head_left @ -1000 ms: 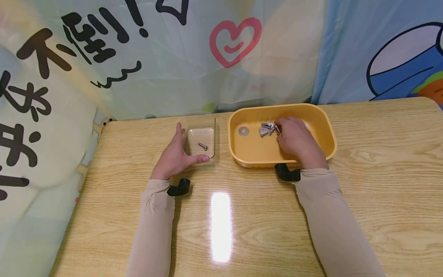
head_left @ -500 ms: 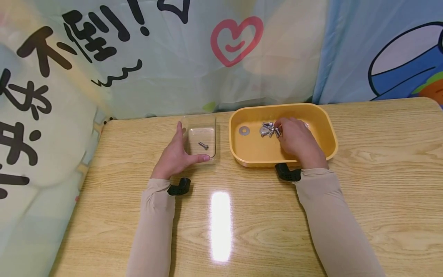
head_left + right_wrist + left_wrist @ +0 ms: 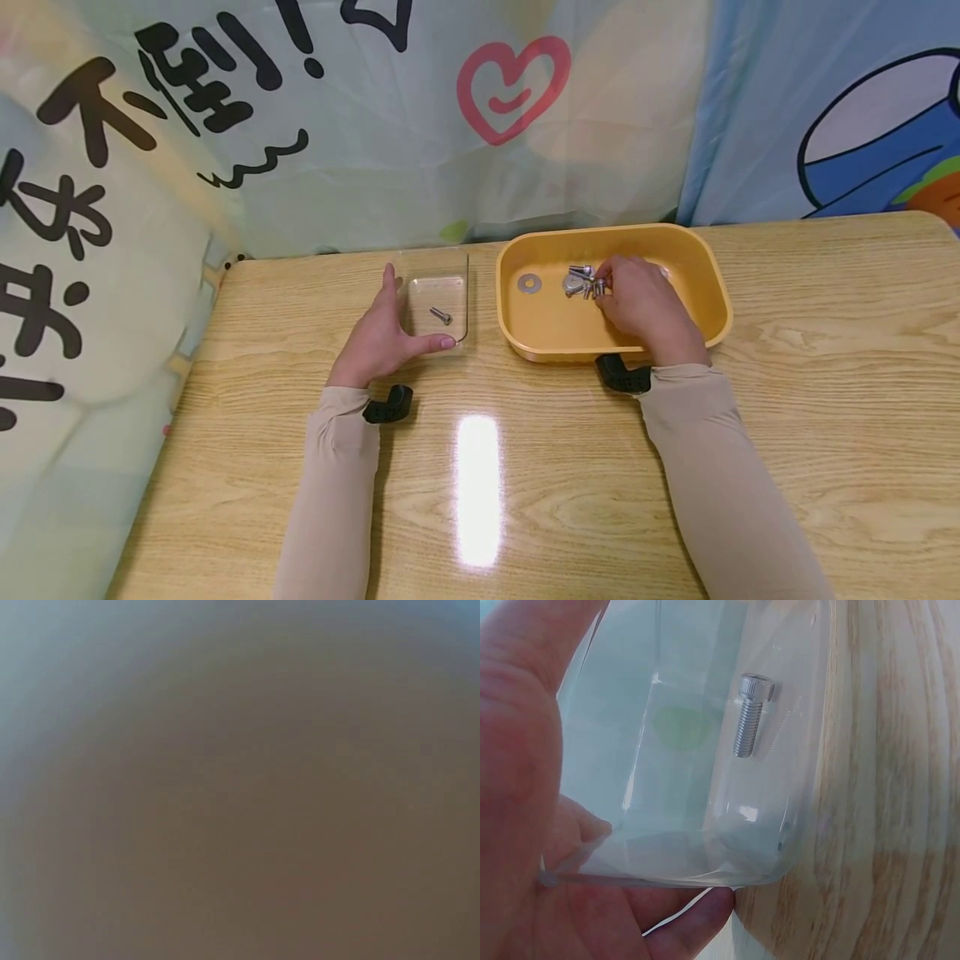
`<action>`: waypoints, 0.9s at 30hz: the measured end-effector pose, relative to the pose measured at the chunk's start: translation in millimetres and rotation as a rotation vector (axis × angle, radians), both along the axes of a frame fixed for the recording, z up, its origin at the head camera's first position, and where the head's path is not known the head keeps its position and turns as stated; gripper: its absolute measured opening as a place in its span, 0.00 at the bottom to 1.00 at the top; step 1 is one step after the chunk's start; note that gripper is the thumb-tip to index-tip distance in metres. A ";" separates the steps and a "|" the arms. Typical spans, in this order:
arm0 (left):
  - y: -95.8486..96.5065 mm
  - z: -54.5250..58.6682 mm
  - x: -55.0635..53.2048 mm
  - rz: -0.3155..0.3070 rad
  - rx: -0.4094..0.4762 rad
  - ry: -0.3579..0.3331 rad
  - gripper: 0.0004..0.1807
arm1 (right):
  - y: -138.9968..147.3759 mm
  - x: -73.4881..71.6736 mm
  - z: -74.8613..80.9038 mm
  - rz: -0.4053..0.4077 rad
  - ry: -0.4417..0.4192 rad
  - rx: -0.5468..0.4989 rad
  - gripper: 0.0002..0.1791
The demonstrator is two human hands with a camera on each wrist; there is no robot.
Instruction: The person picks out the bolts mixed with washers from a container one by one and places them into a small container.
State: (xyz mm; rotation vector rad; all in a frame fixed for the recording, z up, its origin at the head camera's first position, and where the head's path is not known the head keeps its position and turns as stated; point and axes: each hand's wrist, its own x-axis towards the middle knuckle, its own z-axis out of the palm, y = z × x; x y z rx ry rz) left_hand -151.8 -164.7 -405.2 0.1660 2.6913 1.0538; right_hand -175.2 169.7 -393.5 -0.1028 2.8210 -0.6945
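Observation:
A clear plastic box stands at the left, with one silver socket-head bolt lying on its floor. My left hand holds that box at its near left corner; the thumb runs along the near wall and the fingers lie along the left side. Inside a yellow tray, my right hand reaches into a small heap of bolts, thumb and forefinger around one bolt at the heap's right side. Its other fingers are hidden under the hand. The right wrist view is only a brown blur.
A flat washer lies alone in the left part of the tray, and another round metal piece is partly covered by the bolts. Behind the wooden table hangs a printed cloth. The box and tray stand side by side near the back edge.
My right thumb and fingertips have shifted slightly at the heap, and the bolt by them has turned from slanted to more upright. The left hand and box stay put.

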 end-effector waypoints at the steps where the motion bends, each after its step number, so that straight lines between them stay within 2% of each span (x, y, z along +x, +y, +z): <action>1: 0.0 0.1 0.0 0.002 -0.001 -0.001 0.78 | 0.0 -0.4 0.0 0.002 -0.001 0.002 0.15; 14: 0.3 0.0 -1.5 0.005 -0.002 -0.004 0.78 | -2.5 -0.3 1.3 0.003 -0.024 0.045 0.15; 19: 0.0 -0.7 -2.0 0.001 -0.008 -0.001 0.79 | -1.9 2.4 3.7 -0.008 -0.042 0.028 0.16; 27: -0.3 -0.3 -1.2 0.003 -0.016 -0.001 0.78 | -2.8 5.3 5.4 -0.005 -0.011 0.010 0.15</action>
